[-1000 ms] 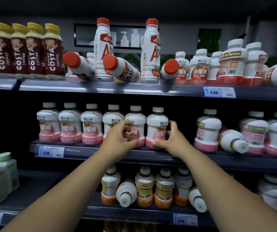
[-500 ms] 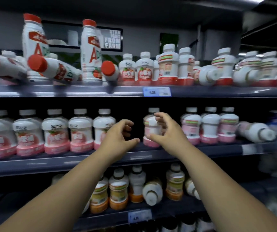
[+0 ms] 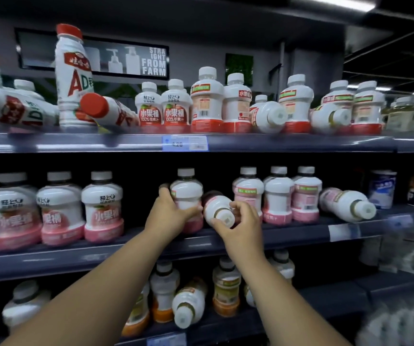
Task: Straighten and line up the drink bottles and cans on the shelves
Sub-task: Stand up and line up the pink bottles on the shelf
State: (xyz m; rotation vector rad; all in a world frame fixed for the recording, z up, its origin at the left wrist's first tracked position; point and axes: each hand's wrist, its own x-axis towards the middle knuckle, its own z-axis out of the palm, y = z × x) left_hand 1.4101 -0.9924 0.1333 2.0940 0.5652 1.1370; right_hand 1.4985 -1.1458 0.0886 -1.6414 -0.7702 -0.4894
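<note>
Setting: dim shop aisle with dark shelving on three levels and a wall sign (image 3: 154, 62) behind the top shelf (image 3: 288, 143).
Right grip: my right hand (image 3: 244, 221) is curled round the cap end of the tipped bottle (image 3: 216, 208), thumb under the cap and fingers over it. Narrow and holding.
Left grip: my left hand (image 3: 168, 216) wraps the lower body of the upright bottle (image 3: 187, 193). Closed on it, not loose.
Location: both bottles sit near the front edge of the middle shelf (image 3: 76, 260), about midway along it. The tipped one points its cap at me, just beside the upright one and apparently touching it.
Step (my judgement): stand the tipped bottle up while the left hand steadies its neighbour.
Doing it well: swing the cap end up in an arc using the base as pivot. Set it in the gap before the right-hand trio (image 3: 278, 193), label forward, flush with the front edge. Hold the left grip firm so nothing topples.
Further out: the left-hand row (image 3: 61, 211) stands straight. A far fallen bottle (image 3: 348, 203) lies toward the shelf's right end, a top fallen bottle (image 3: 268, 118) on the shelf above, and a lower fallen bottle (image 3: 188, 305) on the lower shelf (image 3: 230, 325).
Hidden or unclear: the tipped bottle's base is behind its own body, so I cannot tell whether it rests on the shelf. My left hand covers the upright bottle's label. The right corner is blurred and goods there are unreadable. My forearms mask part of the lower shelf.
</note>
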